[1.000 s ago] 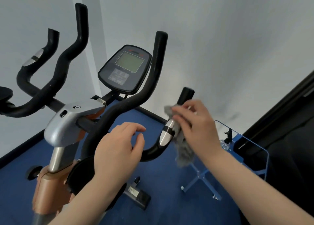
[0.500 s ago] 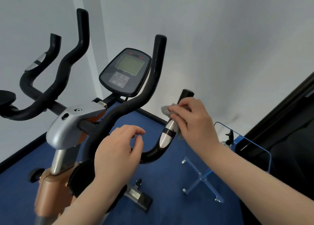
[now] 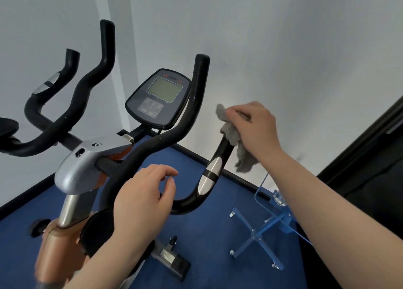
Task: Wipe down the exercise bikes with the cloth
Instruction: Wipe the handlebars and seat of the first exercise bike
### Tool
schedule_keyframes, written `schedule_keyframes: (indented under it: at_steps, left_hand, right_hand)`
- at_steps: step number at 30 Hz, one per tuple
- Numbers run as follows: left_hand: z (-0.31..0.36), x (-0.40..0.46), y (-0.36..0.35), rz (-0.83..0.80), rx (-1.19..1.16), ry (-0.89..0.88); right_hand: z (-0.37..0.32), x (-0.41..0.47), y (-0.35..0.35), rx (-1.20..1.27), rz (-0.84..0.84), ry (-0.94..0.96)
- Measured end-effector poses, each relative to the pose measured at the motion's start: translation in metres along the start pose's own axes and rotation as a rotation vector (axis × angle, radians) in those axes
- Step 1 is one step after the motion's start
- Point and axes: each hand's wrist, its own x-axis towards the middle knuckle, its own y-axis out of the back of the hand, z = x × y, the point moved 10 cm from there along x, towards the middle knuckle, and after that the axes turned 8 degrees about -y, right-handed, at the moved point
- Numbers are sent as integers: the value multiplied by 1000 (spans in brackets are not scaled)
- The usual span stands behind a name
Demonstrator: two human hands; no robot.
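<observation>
Right hand (image 3: 256,128) presses grey cloth (image 3: 236,142) over exercise bike (image 3: 139,157) handle end (fingers gripping it); left hand (image 3: 141,199) hovers, fingers loosely curled, empty

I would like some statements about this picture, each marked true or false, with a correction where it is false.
1. The right hand presses the grey cloth on the top end of the short right handlebar grip. True.
2. The left hand holds a second cloth. False: it holds no cloth; its fingers are loosely curled near the long handlebar.
3. The console screen shows bright numbers. False: the screen is blank and greenish grey.
4. The floor is blue. True.
5. The cloth covers the silver band on the grip. False: the band is bare, below the cloth.
</observation>
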Motion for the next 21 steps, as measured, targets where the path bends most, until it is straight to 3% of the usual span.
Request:
schedule_keyframes:
  at_steps: [2,5,9,15,18,21]
  left_hand:
    - [0,1,0,2,-3,-2]
    - [0,1,1,4,-5,5]
    - [-1,1,2,5,12,9]
    - [-1,0,2,22,6,18]
    - [-2,0,2,21,11,25]
    - [1,2,1,14,26,4]
  right_hand:
    - [23,-7,4,256,22,-190]
    - [42,-33,10,360,128,-270]
    - [57,-42,7,518,133,-384]
    - [70,-76,-15,571,334,-465]
    - [80,-122,-35,590,306,-550]
    - [78,-97,-15,602,412,-495]
